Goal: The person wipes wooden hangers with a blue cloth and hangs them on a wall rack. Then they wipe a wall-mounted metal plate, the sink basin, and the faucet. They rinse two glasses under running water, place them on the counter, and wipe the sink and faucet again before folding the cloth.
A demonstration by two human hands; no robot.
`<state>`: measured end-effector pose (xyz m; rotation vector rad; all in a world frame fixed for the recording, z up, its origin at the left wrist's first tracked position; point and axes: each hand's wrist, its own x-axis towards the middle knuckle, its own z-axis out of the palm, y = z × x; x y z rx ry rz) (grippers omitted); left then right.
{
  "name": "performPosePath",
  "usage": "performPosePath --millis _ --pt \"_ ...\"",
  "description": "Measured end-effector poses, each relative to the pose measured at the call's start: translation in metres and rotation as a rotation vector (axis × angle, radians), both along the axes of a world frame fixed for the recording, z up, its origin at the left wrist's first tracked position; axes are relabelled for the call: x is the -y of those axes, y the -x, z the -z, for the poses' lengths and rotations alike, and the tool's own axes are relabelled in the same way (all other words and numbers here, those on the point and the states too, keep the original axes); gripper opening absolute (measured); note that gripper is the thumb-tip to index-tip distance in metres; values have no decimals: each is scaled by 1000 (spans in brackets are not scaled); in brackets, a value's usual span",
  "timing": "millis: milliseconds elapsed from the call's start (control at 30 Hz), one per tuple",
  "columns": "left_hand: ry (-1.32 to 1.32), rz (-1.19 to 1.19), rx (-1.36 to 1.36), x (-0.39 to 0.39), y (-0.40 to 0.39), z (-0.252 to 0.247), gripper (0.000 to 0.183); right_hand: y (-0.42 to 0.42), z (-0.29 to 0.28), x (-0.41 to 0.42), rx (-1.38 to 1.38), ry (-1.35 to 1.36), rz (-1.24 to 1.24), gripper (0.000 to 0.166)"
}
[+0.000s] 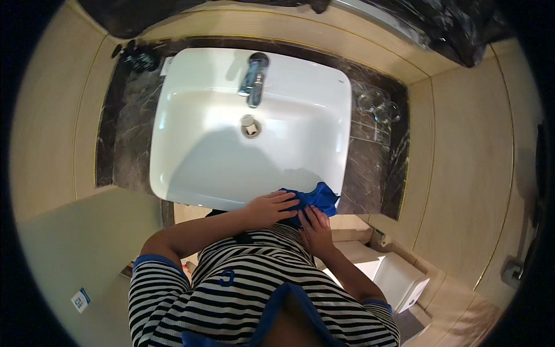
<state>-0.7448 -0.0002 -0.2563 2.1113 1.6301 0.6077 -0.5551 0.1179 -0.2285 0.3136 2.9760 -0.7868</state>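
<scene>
A crumpled blue cloth [323, 198] lies over the front right part of the white sink's rim [208, 201]. My left hand [271, 210] rests on the cloth's left side, palm down, with the fingers pointing right. Beside it, my right hand [317, 230] has its fingers on the near edge of the same cloth; a fold between the hands is partly hidden. At the back of the basin stands a chrome faucet [254, 84]. In front of it, a pale stopper-like piece [248, 123] sits in the drain [251, 132], and no water is seen running.
Dark pump bottles [138, 58] stand on the back left of the dark marble counter [366, 169]. Several clear glasses [377, 106] are on its right side. A white toilet [394, 277] is at my lower right. Pale panelled walls [468, 108] close in the counter.
</scene>
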Motion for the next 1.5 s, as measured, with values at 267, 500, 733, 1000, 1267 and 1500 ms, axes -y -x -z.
performPosePath --millis 267,500,733,1000,1267,1500 --pt "56 -339 -71 94 45 -14 46 102 9 20 -193 78 -465 47" --pt "-1 -812 -315 191 77 -11 40 204 19 97 -264 166 -676 46" --pt "76 -1154 -107 224 125 -17 42 288 29 155 -321 153 -643 51" --pt "4 -1063 50 179 228 -7 46 370 44 140 -330 4 -370 55" --pt "-135 -869 -158 76 339 17 41 452 41 61 -439 -286 -77 45" --pt "-103 -664 -245 -19 339 25 42 435 48 16 -315 -587 297 38"
